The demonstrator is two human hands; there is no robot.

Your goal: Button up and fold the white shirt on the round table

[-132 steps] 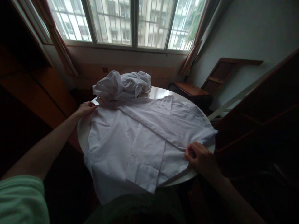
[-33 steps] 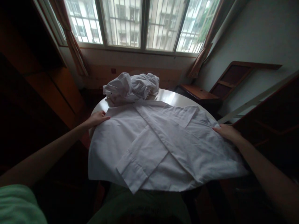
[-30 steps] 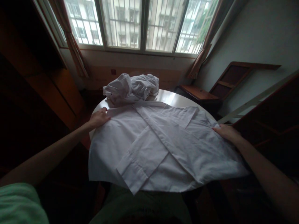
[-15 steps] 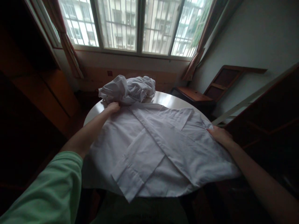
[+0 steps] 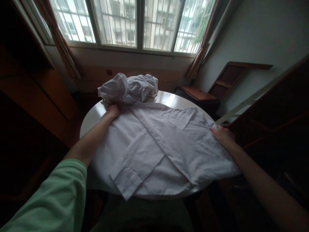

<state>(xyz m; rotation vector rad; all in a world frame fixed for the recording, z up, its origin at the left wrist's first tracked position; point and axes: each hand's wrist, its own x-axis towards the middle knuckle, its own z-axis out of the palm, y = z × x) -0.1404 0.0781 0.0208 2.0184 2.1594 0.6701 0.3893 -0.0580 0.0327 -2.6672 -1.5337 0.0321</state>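
A white shirt [image 5: 154, 145] lies spread over a round white table [image 5: 89, 119], one sleeve folded across its front with the cuff over the near edge. My left hand [image 5: 113, 110] is closed on the shirt's far left edge, close to a crumpled pile of white cloth [image 5: 137, 87]. At the right side of the shirt, my right hand [image 5: 223, 135] pinches the fabric between thumb and fingers. The shirt hides most of the tabletop.
A wooden chair [image 5: 199, 93] stands behind the table at the right, near the wall. Barred windows [image 5: 140, 25] with tied curtains [image 5: 61, 45] run along the back. An orange-brown cabinet [image 5: 45, 100] is on the left.
The view has shifted slightly, so everything sits a little higher and further left. My left hand has drawn slightly leftward along the shirt's edge; both hands keep their hold.
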